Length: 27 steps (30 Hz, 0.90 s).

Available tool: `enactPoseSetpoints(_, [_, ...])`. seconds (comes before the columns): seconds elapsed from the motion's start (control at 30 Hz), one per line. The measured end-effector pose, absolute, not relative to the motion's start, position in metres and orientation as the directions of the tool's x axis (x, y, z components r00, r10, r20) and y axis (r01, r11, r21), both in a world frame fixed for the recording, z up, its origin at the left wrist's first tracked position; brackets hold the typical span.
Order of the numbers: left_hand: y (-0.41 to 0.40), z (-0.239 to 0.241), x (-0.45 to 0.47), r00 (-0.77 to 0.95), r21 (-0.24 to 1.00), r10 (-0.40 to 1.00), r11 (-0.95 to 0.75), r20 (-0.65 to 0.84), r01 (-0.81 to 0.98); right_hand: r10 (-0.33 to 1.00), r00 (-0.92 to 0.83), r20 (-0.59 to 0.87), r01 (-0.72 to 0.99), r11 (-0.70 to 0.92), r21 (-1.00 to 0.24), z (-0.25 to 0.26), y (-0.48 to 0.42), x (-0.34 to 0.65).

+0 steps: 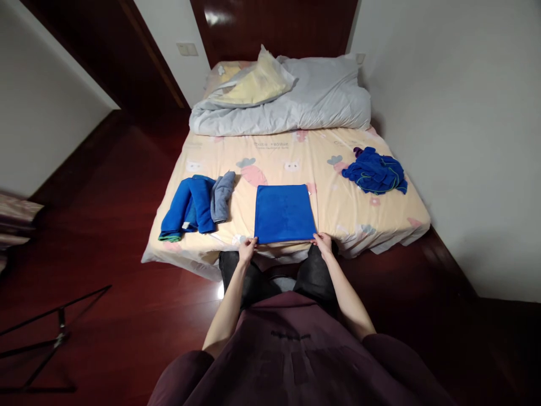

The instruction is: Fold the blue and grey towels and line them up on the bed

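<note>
A blue towel (285,213) lies flat in a near square at the front edge of the bed. Its near left corner is pinched in my left hand (247,248), and its near right corner in my right hand (323,243). Left of it rest several rolled or folded towels, among them a blue one (190,203) and a grey one (222,196). Over on the right sits a crumpled heap of blue cloths (375,172), with a bit of dark purple at its back.
The bed (270,160) wears a peach sheet with carrot and rabbit prints. A pale grey quilt (325,93) and a yellowish pillow (262,82) lie at its head. White wall stands close on the right. A black metal stand (59,338) is on the dark red floor at lower left.
</note>
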<state>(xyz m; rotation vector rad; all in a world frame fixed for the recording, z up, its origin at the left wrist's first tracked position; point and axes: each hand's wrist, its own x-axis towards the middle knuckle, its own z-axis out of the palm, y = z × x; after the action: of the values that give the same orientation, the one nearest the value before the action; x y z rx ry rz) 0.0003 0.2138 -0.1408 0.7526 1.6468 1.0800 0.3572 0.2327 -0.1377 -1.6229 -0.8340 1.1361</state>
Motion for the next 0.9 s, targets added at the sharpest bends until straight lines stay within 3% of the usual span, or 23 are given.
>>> enactPoseSetpoints(0.23, [0.204, -0.138, -0.003, -0.227, 0.971, 0.945, 0.239, -0.234, -0.004, 0.955, 0.275, -0.109, 0.117, -0.145, -0.982, -0.131, 0.220, 0.358])
enactPoseSetpoints(0.47, [0.220, -0.124, -0.014, -0.153, 0.975, 0.972, 0.194, -0.176, 0.110, 0.991, 0.075, -0.115, 0.109, -0.123, -0.986, -0.114, 0.230, 0.367])
enactPoseSetpoints(0.57, [0.225, -0.124, -0.017, -0.133, 0.973, 0.981, 0.165, -0.144, 0.162, 0.992, 0.101, -0.079, 0.195, -0.098, -0.976, -0.112, 0.235, 0.369])
enactPoseSetpoints(0.73, [0.243, -0.117, -0.016, -0.289, 0.962, 0.955, 0.134, -0.062, 0.237, 0.984, 0.179, 0.017, 0.394, -0.056, -0.918, -0.103, 0.250, 0.369])
enactPoseSetpoints(0.9, [0.258, -0.107, -0.011, -0.221, 0.991, 0.973, 0.085, -0.060, 0.106, 0.979, 0.189, 0.076, 0.281, 0.020, -0.959, -0.100, 0.267, 0.360])
